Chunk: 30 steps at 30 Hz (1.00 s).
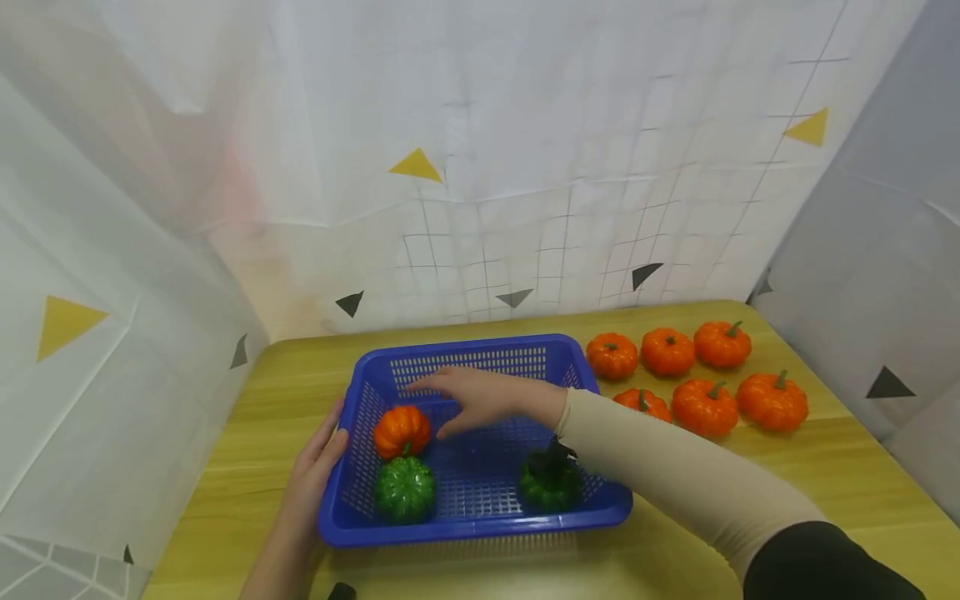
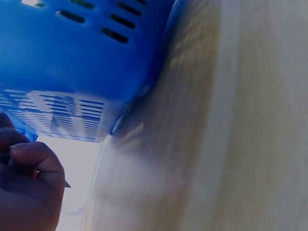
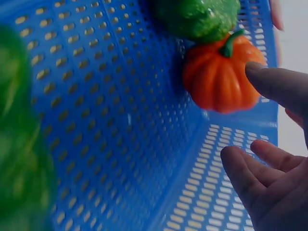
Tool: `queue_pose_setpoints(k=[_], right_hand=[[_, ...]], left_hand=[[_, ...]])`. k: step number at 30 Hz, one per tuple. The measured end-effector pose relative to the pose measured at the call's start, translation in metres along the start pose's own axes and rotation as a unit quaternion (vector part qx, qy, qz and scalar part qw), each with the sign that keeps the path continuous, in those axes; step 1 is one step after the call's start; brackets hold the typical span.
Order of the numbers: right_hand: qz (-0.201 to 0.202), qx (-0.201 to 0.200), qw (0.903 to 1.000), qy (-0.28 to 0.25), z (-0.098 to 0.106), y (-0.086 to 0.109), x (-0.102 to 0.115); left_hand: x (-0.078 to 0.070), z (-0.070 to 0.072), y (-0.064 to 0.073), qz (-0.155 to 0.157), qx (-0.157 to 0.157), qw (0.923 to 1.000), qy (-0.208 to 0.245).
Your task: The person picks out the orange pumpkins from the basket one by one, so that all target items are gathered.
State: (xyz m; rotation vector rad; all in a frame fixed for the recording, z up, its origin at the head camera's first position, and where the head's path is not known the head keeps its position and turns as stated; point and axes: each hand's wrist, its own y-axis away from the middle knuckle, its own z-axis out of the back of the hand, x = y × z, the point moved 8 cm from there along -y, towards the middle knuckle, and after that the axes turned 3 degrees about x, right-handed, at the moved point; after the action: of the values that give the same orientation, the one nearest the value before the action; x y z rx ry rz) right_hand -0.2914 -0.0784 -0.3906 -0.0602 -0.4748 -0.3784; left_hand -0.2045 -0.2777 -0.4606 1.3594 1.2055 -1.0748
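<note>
A blue plastic basket [image 1: 480,528] with slotted walls stands on the table. Inside at its left lie an orange toy pumpkin [image 1: 402,432] and a green one [image 1: 406,490]; another green pumpkin [image 1: 550,483] lies at the right, partly behind a dark thing at my right wrist. My right hand [image 1: 491,396] is over the basket with fingers spread, nothing held. In the right wrist view its thumb [image 3: 274,82] overlaps the orange pumpkin's edge. Along the outside of the basket's left wall, my left hand [image 1: 311,467] rests with its fingertips right at the rim.
Several orange pumpkins [image 1: 705,407] sit in two rows on the table right of the basket, one partly hidden by my right sleeve [image 1: 675,467]. White sheeting [image 1: 480,250] with triangles and lines surrounds the wooden table [image 1: 247,450]. A small black object [image 1: 342,592] shows at the bottom edge.
</note>
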Motion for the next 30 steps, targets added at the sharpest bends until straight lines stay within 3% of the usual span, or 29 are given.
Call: queue_pose_setpoints(k=[7, 17, 30], right_hand=[[0.042, 0.003, 0.9987, -0.026, -0.013, -0.008, 0.012], [0.027, 0.031, 0.9989, -0.024, -0.025, -0.012, 0.012], [0.013, 0.006, 0.9999, -0.009, -0.028, -0.019, 0.010]], left_hand=[[-0.002, -0.001, -0.001, 0.004, 0.003, 0.9999, -0.012], [-0.002, -0.002, -0.002, -0.008, 0.011, 0.9999, -0.005], [-0.003, 0.000, -0.001, -0.022, 0.013, 0.9995, -0.017]])
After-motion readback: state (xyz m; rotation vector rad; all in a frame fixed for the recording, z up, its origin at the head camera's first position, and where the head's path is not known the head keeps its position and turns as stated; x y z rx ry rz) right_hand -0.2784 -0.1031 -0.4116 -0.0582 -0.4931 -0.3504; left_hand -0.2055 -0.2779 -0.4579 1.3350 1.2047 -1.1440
